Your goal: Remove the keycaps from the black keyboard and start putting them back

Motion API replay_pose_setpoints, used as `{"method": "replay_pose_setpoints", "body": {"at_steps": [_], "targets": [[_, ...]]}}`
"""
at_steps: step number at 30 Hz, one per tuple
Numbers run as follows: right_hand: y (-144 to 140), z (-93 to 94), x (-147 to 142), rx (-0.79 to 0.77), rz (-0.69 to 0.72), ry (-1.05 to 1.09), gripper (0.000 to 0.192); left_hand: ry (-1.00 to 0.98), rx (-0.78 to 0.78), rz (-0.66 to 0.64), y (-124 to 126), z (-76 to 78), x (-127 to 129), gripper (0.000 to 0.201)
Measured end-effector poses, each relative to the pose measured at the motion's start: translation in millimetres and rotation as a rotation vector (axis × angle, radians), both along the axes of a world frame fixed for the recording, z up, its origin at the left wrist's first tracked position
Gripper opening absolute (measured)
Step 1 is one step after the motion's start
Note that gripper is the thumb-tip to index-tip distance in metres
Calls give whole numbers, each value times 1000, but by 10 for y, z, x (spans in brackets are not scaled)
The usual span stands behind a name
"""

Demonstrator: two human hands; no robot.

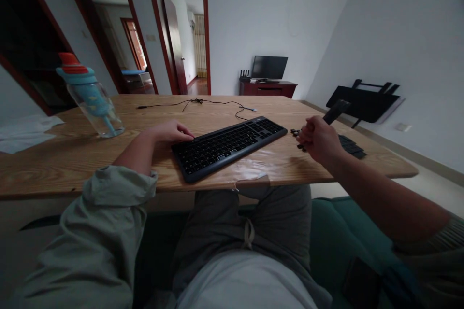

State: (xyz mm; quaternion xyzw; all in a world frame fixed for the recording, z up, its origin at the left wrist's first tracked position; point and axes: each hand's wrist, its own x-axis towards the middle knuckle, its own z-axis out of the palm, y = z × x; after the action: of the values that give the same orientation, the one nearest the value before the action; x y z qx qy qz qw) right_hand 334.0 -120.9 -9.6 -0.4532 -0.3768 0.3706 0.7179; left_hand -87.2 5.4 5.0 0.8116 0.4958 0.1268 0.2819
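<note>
A black keyboard (228, 147) lies flat and slanted on the wooden table's near edge, its left end under fingertips. A dark, slim tool (335, 111) sticks up tilted from a fist.

The keyboard (228, 146) was black with pale key legends, on a light wood-grain table (72, 154). The bottle (90, 96) was clear, its lid blue with a red cap. The sleeve (105, 212) was grey-green.
</note>
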Motion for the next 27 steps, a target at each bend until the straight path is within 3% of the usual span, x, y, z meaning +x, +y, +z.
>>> {"method": "replay_pose_setpoints", "body": {"at_steps": [7, 13, 17, 20, 27], "targets": [[-138, 58, 436, 30, -69, -9, 43, 50, -31, 57, -41, 44, 26, 50], [-256, -150, 379, -42, -41, -35, 39, 42, -39, 48, -21, 34, 25, 47], [-188, -265, 376, -27, -62, -187, 36, 41, -45, 49, -3, 25, 18, 47], [-111, -290, 406, -14, -74, -269, 35, 42, -40, 53, 9, 14, 14, 47], [-79, -279, 362, -68, -54, -178, 35, 36, -50, 70, -26, 31, 37, 50]]}}
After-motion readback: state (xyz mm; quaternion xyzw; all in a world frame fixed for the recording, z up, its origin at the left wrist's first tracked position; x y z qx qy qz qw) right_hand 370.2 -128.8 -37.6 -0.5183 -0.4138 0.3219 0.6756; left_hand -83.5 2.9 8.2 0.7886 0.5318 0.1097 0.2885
